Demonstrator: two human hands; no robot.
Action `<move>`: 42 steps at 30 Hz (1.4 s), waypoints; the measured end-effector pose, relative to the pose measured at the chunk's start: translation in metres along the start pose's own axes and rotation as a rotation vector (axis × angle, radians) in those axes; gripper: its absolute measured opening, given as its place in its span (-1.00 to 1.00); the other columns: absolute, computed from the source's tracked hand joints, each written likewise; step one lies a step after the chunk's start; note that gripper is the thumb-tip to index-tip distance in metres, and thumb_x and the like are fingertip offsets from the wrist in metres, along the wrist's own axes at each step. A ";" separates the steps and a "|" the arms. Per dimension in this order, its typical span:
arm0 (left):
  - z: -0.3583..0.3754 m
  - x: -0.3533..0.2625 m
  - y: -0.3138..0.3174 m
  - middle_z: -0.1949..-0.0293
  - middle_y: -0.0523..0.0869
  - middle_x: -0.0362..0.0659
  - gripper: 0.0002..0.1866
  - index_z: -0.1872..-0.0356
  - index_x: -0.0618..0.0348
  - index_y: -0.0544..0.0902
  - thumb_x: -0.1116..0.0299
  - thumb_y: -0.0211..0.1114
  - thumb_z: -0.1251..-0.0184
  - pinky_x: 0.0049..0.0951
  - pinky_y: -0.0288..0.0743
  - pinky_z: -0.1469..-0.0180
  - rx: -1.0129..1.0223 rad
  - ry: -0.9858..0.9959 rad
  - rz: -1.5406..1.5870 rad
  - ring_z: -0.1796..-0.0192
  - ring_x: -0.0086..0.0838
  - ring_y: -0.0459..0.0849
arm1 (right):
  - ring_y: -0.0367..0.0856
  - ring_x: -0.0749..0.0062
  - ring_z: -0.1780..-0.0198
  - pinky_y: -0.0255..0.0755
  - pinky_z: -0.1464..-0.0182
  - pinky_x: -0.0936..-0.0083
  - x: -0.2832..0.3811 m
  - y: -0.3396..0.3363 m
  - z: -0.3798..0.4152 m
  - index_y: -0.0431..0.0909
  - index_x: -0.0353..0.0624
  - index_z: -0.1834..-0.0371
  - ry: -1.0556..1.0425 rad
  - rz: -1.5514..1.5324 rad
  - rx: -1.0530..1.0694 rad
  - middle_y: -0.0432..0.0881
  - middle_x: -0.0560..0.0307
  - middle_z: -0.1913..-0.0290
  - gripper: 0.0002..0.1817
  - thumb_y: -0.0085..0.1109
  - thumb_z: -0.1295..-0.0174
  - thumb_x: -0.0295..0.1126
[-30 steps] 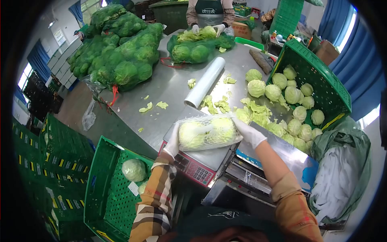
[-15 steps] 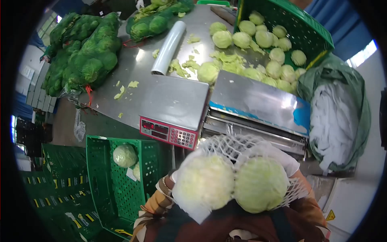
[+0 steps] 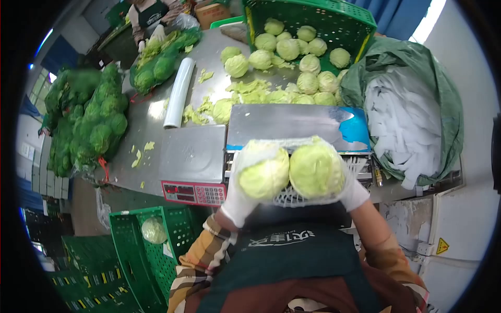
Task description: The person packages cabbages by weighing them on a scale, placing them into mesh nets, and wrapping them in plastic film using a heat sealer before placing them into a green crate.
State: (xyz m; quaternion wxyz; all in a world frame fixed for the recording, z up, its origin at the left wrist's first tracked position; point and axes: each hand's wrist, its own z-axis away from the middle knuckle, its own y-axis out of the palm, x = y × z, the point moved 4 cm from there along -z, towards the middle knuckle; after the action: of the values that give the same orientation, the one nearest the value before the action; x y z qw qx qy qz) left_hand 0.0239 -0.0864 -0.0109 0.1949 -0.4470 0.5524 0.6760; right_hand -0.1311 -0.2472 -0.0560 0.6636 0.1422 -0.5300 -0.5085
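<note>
Mesh sacks (image 3: 99,128) bulge at the far left of the steel desk (image 3: 147,122), green netting stretched over round cabbages, with red cord (image 3: 103,168) hanging from one. Near left, a perforated plastic crate (image 3: 148,268) holds a smooth, film-wrapped cabbage (image 3: 154,230). Far back, a person (image 3: 152,14) in a dark apron stands by another lumpy sack (image 3: 156,71). A glossy film roll (image 3: 180,94) lies just beyond the scale (image 3: 193,151), which has a flat metal platter and a red-framed keypad.

Near the middle, the left hand (image 3: 241,202), in a white glove, has its grip clamped on one end of the netted cabbages (image 3: 315,172). These two pale green globes sit side by side in open white net, raised before a steel plate (image 3: 289,122) with a blue edge; a whitish patch on the left globe is too blurred to identify. The grip of the right hand (image 3: 355,194) is clamped on the other end.

Beyond, limp torn leaves (image 3: 253,93) and firm loose cabbages (image 3: 308,82) spread toward a tilted crate (image 3: 334,23). At right, a crinkled green bag (image 3: 450,104) gapes around soft white strips (image 3: 402,117).
</note>
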 end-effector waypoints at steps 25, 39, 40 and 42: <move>-0.148 0.023 0.012 -0.33 0.37 0.14 -0.36 -0.29 0.14 0.49 0.28 0.44 -0.15 -0.14 0.15 -0.43 0.081 0.400 -1.217 -0.39 -0.03 0.30 | 0.34 0.09 -0.37 0.24 -0.37 0.21 0.105 -0.042 -0.042 0.40 -0.18 -0.35 -0.901 1.322 -0.340 0.37 -0.12 -0.36 -0.27 0.31 -0.18 -0.02; -0.111 -0.003 0.001 -0.48 0.19 0.12 -0.29 -0.46 0.23 0.23 0.33 0.26 -0.31 -0.10 -0.03 -0.51 0.018 0.485 -1.384 -0.52 -0.04 0.11 | 0.58 0.09 0.03 0.44 0.00 0.16 0.182 -0.129 0.032 0.61 -0.14 0.04 -0.846 1.825 -1.143 0.63 0.01 0.14 -0.69 0.18 -0.11 -0.38; -0.106 -0.005 -0.005 -0.46 0.24 0.11 -0.33 -0.46 0.25 0.24 0.36 0.22 -0.35 -0.12 0.01 -0.50 -0.110 0.479 -1.305 -0.50 -0.09 0.18 | 0.57 0.09 -0.01 0.44 -0.01 0.16 0.185 -0.146 0.031 0.61 -0.10 0.02 -0.815 1.924 -1.151 0.62 0.02 0.08 -0.68 0.15 -0.12 -0.40; -0.098 -0.001 -0.001 -0.44 0.28 0.09 -0.36 -0.45 0.26 0.24 0.39 0.18 -0.37 -0.14 0.06 -0.48 -0.137 0.462 -1.286 -0.47 -0.11 0.24 | 0.55 0.09 -0.05 0.43 -0.03 0.16 0.182 -0.177 0.016 0.61 -0.07 -0.01 -0.791 2.018 -1.168 0.62 0.02 0.02 -0.66 0.12 -0.12 -0.41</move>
State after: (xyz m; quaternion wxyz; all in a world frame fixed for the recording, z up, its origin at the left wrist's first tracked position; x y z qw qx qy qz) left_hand 0.0632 -0.1758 -0.0096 0.4060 -0.8302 0.1606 0.3466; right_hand -0.2515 -0.4704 -0.0766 0.5170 -0.8131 -0.2600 0.0634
